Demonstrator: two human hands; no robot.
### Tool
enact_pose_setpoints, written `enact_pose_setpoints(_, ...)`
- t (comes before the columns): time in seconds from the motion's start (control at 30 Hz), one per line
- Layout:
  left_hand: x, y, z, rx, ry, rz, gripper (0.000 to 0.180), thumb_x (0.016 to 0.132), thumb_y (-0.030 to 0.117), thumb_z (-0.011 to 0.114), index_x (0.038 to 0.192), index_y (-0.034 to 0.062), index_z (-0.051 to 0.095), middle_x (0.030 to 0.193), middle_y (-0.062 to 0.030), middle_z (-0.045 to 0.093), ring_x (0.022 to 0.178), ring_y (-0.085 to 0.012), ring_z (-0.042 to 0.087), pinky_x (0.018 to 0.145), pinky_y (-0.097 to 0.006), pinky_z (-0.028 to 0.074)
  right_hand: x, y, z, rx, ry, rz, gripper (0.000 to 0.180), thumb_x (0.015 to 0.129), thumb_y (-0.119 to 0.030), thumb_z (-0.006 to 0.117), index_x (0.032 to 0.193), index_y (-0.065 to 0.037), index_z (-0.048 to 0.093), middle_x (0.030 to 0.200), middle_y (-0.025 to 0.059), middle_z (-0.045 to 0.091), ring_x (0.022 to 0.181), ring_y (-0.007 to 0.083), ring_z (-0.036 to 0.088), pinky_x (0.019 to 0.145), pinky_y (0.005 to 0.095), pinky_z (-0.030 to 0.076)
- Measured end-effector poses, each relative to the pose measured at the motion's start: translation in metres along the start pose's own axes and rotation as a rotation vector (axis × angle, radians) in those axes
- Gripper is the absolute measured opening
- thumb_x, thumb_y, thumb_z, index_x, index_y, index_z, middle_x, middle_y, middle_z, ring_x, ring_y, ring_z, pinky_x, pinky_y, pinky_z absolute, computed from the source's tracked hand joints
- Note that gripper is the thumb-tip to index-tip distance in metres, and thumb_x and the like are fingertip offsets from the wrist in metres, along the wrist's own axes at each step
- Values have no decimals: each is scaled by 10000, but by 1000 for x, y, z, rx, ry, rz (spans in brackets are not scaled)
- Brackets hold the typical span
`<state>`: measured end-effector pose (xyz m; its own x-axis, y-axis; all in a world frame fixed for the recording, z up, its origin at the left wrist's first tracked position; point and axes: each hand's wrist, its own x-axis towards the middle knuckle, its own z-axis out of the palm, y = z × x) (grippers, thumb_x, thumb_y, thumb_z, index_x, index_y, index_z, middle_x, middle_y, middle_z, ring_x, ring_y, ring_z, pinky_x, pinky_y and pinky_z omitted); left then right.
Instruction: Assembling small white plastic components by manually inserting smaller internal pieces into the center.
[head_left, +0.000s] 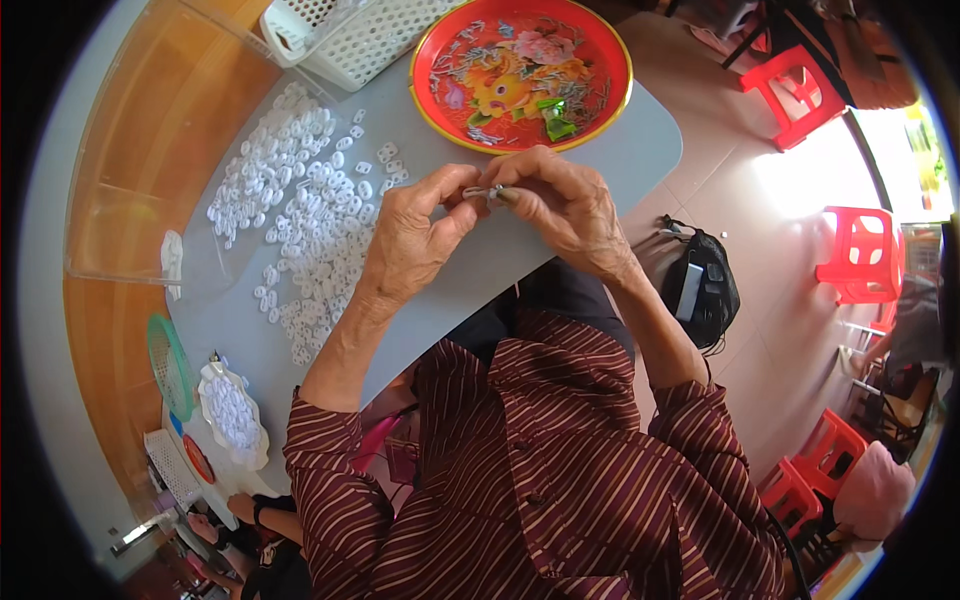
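The left hand (408, 240) and the right hand (575, 215) each have their grip closed in a pinch, thumb against fingers, on a small pale piece (482, 192) with a shiny, metal-looking part toward the right, held up above the near side of the grey desk (470, 270). Any lettering on it is too small to read. Loose white pieces (335, 205) lie heaped to the left, and a red tray (622, 95) printed with bright flowers holds scattered silvery bits (460, 65) and a glossy green item (557, 120).
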<state>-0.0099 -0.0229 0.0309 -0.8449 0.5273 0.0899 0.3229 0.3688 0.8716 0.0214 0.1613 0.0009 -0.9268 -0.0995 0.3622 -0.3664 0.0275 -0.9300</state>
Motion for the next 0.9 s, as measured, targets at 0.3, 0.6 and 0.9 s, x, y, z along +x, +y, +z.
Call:
enact_pose_setpoints(0.3,-4,-12,8,-240,124,-82,182,892,129,597,1024,5,595,800,1,611,752,-59,562,673,-201,447,-1,-5,-4,44,-38,128,127,842,-7,606,966,21,597,791,77,639,742,130,628,679,262,518)
enact_pose_setpoints(0.6,7,3,-4,-263,-14,-163,224,907,156,562,1037,-23,598,881,-23,607,818,-80,559,770,-219,446,-3,2,-1,23,62,99,163,847,-27,625,1004,13,646,796,35,619,677,87,550,633,221,476)
enact_pose_setpoints(0.9,19,6,-21,-37,-205,-131,229,907,174,512,1019,-13,583,845,-11,600,786,-76,534,732,-223,433,-3,-1,-3,-38,30,96,156,843,-9,617,994,11,647,774,28,596,667,81,519,630,221,459)
